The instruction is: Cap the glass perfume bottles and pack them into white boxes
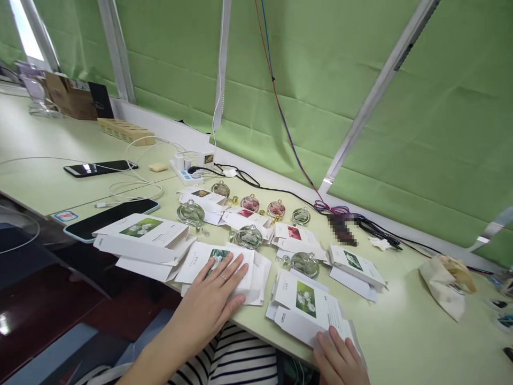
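Note:
My left hand (212,294) lies flat with fingers spread on a flattened white carton (192,266) with a green-and-white flower picture, near the table's front edge. A ring is on one finger. My right hand (340,355) rests its fingertips on the lower right corner of another flattened carton (288,289) with white flowers; its thumb is not plainly visible. A third large carton (156,243) lies to the left. Behind these stand round glass bottles, such as a green one (249,237), another green one (191,213) and a clear-green one (304,264), with small caps beside them.
Smaller cartons (355,264) and red-filled bottles (276,208) lie further back. Phones (100,168), a power strip (187,174) and white cables are at left. Black cables (280,190) run along the wall. A cloth pouch (441,289) sits at right.

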Tool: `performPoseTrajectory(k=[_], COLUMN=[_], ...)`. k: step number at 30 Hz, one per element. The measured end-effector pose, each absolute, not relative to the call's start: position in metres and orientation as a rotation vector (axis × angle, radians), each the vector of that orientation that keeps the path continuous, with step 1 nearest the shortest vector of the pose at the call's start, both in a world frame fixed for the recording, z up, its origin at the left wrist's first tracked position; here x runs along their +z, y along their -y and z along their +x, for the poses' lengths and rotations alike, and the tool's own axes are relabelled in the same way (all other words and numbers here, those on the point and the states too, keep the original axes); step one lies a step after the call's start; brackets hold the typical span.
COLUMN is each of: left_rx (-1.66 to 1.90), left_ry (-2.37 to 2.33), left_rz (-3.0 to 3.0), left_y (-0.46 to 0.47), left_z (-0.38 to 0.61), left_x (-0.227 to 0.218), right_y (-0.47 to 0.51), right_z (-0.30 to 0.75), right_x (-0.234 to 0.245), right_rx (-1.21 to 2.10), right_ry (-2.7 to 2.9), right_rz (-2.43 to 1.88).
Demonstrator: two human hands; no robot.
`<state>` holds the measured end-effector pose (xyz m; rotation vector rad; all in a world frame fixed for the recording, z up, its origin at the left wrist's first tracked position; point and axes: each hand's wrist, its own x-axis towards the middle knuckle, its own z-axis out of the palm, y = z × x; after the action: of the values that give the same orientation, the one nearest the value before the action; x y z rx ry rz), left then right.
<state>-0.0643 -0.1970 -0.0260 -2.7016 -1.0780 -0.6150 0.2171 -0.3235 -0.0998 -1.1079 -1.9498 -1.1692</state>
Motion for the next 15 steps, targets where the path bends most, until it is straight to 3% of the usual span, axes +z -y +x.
performPoseTrajectory(k=[15], left_rx=[-0.541], left_ry=[1.120], left_rz=[-2.915], left_y=[0.175], left_z=[-0.077], left_x=[-0.037], right_y=[0.323], right_z=[0.206], right_x=[-0.102], right_rx=[-1.064], right_ry=[1.841], right_rz=[-1.168])
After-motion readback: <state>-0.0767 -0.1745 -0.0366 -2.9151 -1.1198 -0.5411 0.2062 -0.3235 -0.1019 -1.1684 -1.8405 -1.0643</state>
